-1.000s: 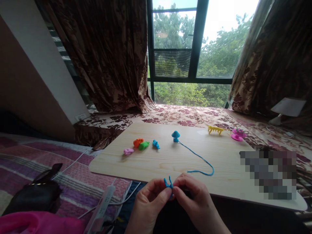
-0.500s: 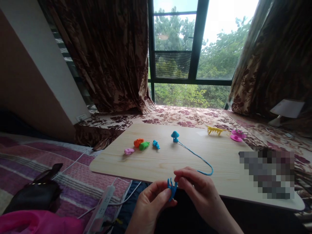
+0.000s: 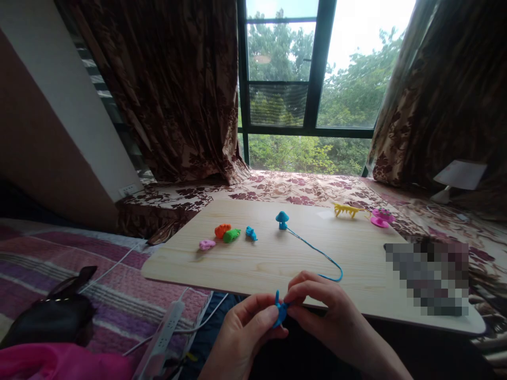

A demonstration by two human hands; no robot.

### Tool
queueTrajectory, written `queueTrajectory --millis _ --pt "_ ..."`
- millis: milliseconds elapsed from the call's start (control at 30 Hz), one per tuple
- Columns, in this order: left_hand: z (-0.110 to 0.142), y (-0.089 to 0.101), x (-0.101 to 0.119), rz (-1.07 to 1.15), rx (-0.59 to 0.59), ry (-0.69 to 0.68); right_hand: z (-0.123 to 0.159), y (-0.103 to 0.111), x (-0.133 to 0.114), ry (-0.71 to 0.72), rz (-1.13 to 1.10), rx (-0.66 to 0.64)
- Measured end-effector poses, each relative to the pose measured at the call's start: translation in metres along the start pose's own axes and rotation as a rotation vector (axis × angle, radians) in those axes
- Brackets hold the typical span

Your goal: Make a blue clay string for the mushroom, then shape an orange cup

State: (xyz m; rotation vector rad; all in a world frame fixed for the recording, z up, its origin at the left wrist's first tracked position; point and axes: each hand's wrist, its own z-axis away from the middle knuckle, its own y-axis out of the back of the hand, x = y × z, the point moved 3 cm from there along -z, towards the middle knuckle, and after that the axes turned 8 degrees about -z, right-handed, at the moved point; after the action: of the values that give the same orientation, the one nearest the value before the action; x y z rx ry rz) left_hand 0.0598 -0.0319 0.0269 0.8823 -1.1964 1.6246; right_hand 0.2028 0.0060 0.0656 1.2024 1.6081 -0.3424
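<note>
Between my hands, in front of the table's near edge, is a small blue piece of modelling clay [image 3: 281, 315] with a thin prong standing up. My left hand [image 3: 250, 328] pinches its left side between thumb and fingers. My right hand [image 3: 322, 300] is closed at its upper right, thumb and fingertips pressed on the clay there. Beyond them on the table stands a blue clay mushroom [image 3: 282, 219], with a long blue strand [image 3: 312, 247] curving from its base toward my right hand.
On the wooden table [image 3: 245, 269] lie orange [image 3: 222, 230], green [image 3: 232, 236], pink [image 3: 206, 245] and blue clay lumps [image 3: 251, 234]. A yellow many-legged clay figure [image 3: 346, 211] and a pink clay piece [image 3: 382, 217] stand at the far right. A power strip [image 3: 164, 330] lies left of my hands.
My right fingers have come down onto the blue clay piece. Fewer of its upright prongs show now, and one stands clearly up. The view has shifted slightly.
</note>
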Motion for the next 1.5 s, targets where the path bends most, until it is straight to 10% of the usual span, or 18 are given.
queueTrajectory --millis 600,1500 --pt "0.001 0.008 -0.011 -0.128 -0.001 -0.061 0.002 -0.001 -0.006 -0.027 0.169 -0.16" --pt "0.004 0.007 -0.016 -0.061 0.082 -0.109 0.007 -0.001 0.004 -0.123 0.066 0.059"
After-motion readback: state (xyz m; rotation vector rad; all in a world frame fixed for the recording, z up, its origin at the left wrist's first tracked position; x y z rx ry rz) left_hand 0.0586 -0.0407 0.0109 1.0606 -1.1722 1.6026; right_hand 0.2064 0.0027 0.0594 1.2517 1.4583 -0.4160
